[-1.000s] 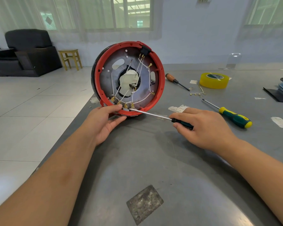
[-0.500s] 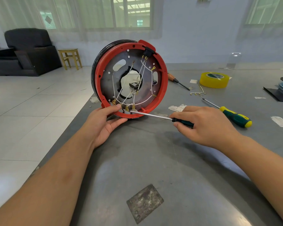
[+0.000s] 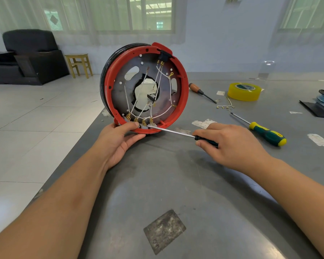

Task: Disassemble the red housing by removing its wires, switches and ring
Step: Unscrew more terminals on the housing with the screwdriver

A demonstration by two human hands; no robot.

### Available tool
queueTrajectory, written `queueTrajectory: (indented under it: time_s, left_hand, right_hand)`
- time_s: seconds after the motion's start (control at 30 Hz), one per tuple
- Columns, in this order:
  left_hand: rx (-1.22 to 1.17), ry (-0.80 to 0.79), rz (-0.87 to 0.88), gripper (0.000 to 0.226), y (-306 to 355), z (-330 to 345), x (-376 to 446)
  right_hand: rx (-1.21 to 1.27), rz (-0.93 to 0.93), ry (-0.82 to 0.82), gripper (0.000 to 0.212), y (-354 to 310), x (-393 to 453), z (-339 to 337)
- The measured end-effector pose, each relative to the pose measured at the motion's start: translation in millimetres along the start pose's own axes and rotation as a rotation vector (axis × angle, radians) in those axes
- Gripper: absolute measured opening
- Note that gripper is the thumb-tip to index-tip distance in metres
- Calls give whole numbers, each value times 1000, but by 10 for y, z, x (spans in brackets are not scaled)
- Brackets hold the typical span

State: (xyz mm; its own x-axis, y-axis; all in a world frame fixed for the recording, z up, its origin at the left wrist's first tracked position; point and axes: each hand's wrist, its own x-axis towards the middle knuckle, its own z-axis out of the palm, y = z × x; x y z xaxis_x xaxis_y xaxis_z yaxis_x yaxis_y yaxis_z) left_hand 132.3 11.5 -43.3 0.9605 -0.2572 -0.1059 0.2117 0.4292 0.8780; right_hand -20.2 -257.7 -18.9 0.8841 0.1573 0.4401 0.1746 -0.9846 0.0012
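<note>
At the near left edge of the grey table (image 3: 176,184), stands on its rim and tilted a little, the red housing (image 3: 182,101), open face toward the camera. Steadied from below by the left hand (image 3: 118,141), thumb on the lower rim, fingers curled under it. Held closed in the right hand (image 3: 230,144), the screwdriver (image 3: 176,132), its tip touching the row of brass terminals (image 3: 138,119) at the bottom of the housing, just beside the left thumb.

Judged to be the step of loosening the white wires (image 3: 157,81) at these lower terminals; most wires, the black switch (image 3: 164,53) at the top rim and the ring not yet removed, so early in the task. Whether the tip sits in a screw head or under a connector, cannot tell.

For doing it well:
- Better to keep the shaft in line with the terminal, not slanted, so the tip does not slip out.
- Push gently and turn or pry slowly; brass tabs probably bend easily.
- Move the left thumb away from the path of the tip, as a slip would go straight to it.
- Hold the rim firmly, because the housing on its edge can roll.

Lying well apart on the right, a second green and yellow screwdriver (image 3: 266,134), a wooden-handled one (image 3: 196,89) and a roll of yellow tape (image 3: 244,91).
</note>
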Motion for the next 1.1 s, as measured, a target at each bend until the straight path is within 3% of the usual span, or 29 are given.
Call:
queueTrajectory:
  time_s: [0.4,0.83,1.1]
  left_hand:
    - [-85,60,1,29,-1,-11,28]
    - [-197,127,12,9,2,-21,35]
    - [-146,108,6,19,-14,-23,54]
  right_hand:
    - [-65,25,60,32,-165,-38,76]
    - [-31,129,-52,37,-483,-12,132]
    - [26,170,-89,36,-533,-11,140]
